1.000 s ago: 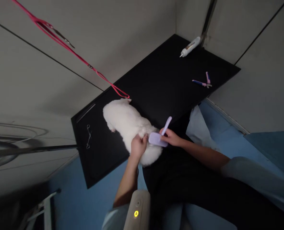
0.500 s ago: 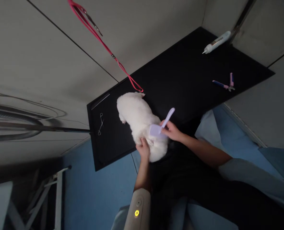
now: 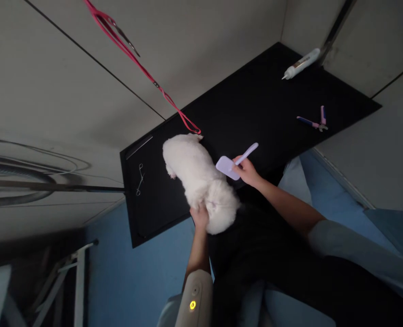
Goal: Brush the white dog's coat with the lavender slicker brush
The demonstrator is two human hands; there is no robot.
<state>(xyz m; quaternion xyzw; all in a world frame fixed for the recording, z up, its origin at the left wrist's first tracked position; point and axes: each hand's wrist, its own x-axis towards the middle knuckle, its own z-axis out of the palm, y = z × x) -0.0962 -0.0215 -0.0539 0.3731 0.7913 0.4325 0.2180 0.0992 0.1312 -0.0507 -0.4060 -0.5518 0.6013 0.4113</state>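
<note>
A small white fluffy dog (image 3: 196, 175) stands on a black table (image 3: 256, 109), tied by a red leash (image 3: 143, 72) that runs up to the left. My left hand (image 3: 199, 216) rests on the dog's rear, fingers in the fur. My right hand (image 3: 245, 170) grips a lilac slicker brush (image 3: 233, 162) by its handle. The brush head is lifted off the dog, just right of its back.
Metal scissors (image 3: 139, 179) and a comb (image 3: 139, 147) lie at the table's left end. A white bottle (image 3: 300, 63) and pink-purple nail clippers (image 3: 313, 121) lie at the far right end. Blue floor lies below the table edge.
My right hand has lifted the brush off the dog's back and moved it up and right. My left hand slid lower on the dog's rear.
</note>
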